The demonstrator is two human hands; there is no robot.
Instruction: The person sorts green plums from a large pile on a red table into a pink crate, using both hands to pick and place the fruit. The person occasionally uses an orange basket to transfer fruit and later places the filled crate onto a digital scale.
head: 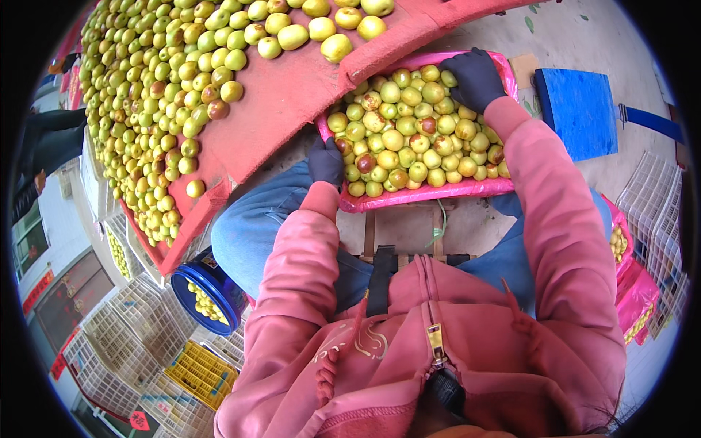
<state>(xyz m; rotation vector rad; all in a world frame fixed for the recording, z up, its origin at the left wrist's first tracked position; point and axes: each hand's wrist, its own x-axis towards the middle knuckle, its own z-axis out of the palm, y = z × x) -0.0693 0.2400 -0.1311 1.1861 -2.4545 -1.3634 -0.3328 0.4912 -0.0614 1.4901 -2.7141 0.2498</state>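
A crate lined with pink plastic film [421, 193] stands before me between my knees, filled with green-yellow jujubes [406, 126], some with red-brown patches. My left hand [326, 162], in a dark glove, grips the crate's left rim; its fingertips are partly hidden. At the far right corner, my gloved right hand [474, 80] holds the rim, its thumb side against the fruit. The red, cloth-covered sorting table [274, 104] rises just beyond the crate's left side, with many loose jujubes [181, 71] spread over it.
A blue board [579, 112] lies right of the crate. White plastic baskets [651, 191] and a pink-lined container [635, 290] stand at far right. On my left are a blue bucket [181, 295] holding fruit, a yellow crate [201, 374] and stacked white crates [128, 323]. Another person's dark-clothed leg [55, 134] shows at far left.
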